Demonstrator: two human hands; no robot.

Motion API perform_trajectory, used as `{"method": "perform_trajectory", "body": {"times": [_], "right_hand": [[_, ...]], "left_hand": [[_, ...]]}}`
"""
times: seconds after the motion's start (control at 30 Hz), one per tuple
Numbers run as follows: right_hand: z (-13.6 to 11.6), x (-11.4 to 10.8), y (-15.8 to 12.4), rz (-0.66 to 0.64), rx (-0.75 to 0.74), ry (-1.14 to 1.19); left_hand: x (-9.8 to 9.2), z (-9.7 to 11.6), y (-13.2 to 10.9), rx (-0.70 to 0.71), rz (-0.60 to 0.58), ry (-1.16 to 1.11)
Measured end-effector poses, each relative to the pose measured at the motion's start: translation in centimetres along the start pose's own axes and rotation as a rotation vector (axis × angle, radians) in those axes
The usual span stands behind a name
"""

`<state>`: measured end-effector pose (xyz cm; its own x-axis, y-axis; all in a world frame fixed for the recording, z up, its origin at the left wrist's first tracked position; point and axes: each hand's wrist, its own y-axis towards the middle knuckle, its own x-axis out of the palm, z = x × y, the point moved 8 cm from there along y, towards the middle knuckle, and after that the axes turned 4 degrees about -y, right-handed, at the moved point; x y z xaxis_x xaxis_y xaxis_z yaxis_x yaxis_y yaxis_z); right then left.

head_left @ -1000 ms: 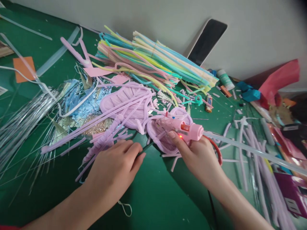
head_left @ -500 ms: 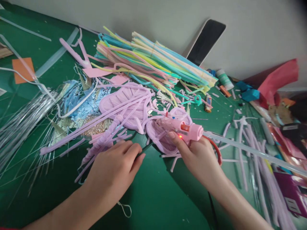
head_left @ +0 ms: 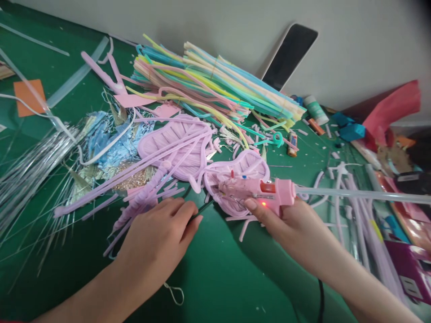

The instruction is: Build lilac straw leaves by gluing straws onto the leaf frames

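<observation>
My right hand [head_left: 296, 226] grips a pink hot glue gun [head_left: 266, 192] with a red light lit and a clear glue stick [head_left: 363, 195] trailing to the right. Its nozzle points left over a small lilac wing shape [head_left: 235, 172] made of pipe cleaners. My left hand [head_left: 158, 235] lies on the green table with fingers closed, pinching a thin dark stem [head_left: 202, 210] that runs toward that small wing. A larger lilac wing shape [head_left: 175, 146] lies just behind, with long lilac pipe cleaners [head_left: 111, 186] across it.
A big bundle of pastel pipe cleaners [head_left: 215, 85] lies at the back. A phone [head_left: 289, 56] leans on the wall. Silver tinsel [head_left: 30, 166] and blue foil [head_left: 111, 143] sit left, cut lilac pieces [head_left: 350, 211] and red paper [head_left: 390, 110] right. A glue bottle [head_left: 315, 111] stands near.
My right hand has swung the glue gun level and a little to the right, so the glue stick now lies nearly horizontal. My left hand has stayed put.
</observation>
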<state>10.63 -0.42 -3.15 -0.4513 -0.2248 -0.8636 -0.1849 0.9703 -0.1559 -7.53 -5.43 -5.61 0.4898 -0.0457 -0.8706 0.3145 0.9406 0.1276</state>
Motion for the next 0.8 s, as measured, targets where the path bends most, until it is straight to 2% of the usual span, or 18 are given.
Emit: {"method": "perform_trajectory", "body": {"times": [0.1,0.27,0.53,0.67,0.8], "right_hand": [[0.4,0.7,-0.3,-0.112,0.036,0.040],[0.2,0.5,-0.6,-0.115,-0.006,0.032],[1.0,0.4,-0.7,-0.170,0.087,0.009],[0.1,-0.6,-0.4,-0.129,-0.009,0.056],[0.7,-2.6,-0.1,0.028,-0.066,0.035]], "left_hand": [[-0.1,0.1,0.0,0.004,0.003,0.003],[-0.1,0.0,0.0,-0.006,0.002,0.026],[-0.2,0.1,-0.1,-0.003,0.004,0.010],[0.1,-0.2,0.0,-0.016,-0.012,-0.003],[0.4,-0.6,0.2,-0.084,-0.077,-0.063]]}}
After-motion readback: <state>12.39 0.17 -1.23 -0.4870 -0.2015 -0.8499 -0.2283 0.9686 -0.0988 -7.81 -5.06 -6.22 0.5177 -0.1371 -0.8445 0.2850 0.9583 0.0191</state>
